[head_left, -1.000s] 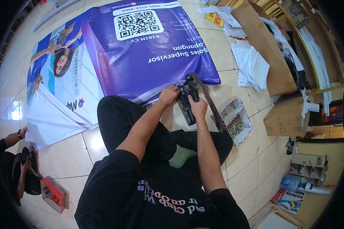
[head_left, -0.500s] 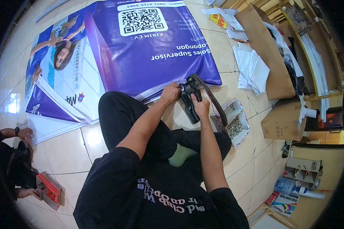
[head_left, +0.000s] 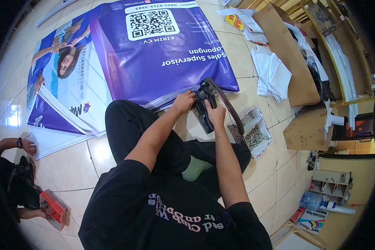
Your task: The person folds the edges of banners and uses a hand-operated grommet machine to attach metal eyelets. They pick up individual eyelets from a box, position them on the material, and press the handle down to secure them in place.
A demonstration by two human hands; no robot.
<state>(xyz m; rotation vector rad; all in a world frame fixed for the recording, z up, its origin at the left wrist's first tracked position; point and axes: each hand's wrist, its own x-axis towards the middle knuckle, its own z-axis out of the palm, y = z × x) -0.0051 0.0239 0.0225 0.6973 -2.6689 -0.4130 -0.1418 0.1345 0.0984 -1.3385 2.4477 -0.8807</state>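
My right hand [head_left: 216,114] is wrapped around the body of a black hand eyelet press [head_left: 203,116], whose long curved lever [head_left: 229,102] sticks out to the right. Close beside the press head, my left hand [head_left: 184,102] has its fingers closed at the near edge of a folded purple banner [head_left: 133,79]; the fingertips are partly hidden. The press stands tilted over the floor in front of my crossed legs. Right of it is a white box [head_left: 257,135] with a heap of small metal eyelets in one compartment.
Another person's hand [head_left: 28,146] rests near the white-bordered banner at left, their other hand at a red box [head_left: 53,210]. Folded white sheets [head_left: 271,75] lie at upper right, beside a large cardboard box [head_left: 287,54]. A smaller carton [head_left: 306,131] stands below it.
The view has shifted slightly. My hands and the press stay almost in place. At left, the other person's upper hand has moved a little and lies flatter.
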